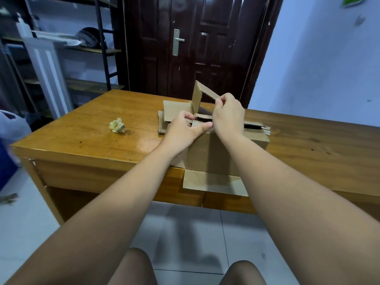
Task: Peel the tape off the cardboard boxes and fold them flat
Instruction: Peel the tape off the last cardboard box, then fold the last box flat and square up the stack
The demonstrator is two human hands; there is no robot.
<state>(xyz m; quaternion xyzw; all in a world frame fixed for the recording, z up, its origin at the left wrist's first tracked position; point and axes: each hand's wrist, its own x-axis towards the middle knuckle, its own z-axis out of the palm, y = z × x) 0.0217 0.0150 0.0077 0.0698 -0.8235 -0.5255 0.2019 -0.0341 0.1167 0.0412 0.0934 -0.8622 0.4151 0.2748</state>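
Note:
A brown cardboard box (pixel 207 153) stands on the wooden table (pixel 82 130), its lower flap (pixel 213 184) hanging over the front edge. My left hand (pixel 185 128) grips the box's top left corner, thumb pressed on the rim. My right hand (pixel 228 116) pinches the raised top flap (pixel 202 95), which stands tilted upward. Behind the box lie flattened cardboard pieces (pixel 174 112). A crumpled ball of peeled tape (pixel 117 125) rests on the table to the left.
A dark wooden door (pixel 185 44) is behind the table. Metal shelving (pixel 98 50) stands at the left with items on it. A blue wall (pixel 329 58) is at the right. My knees (pixel 185 268) show over a white tiled floor.

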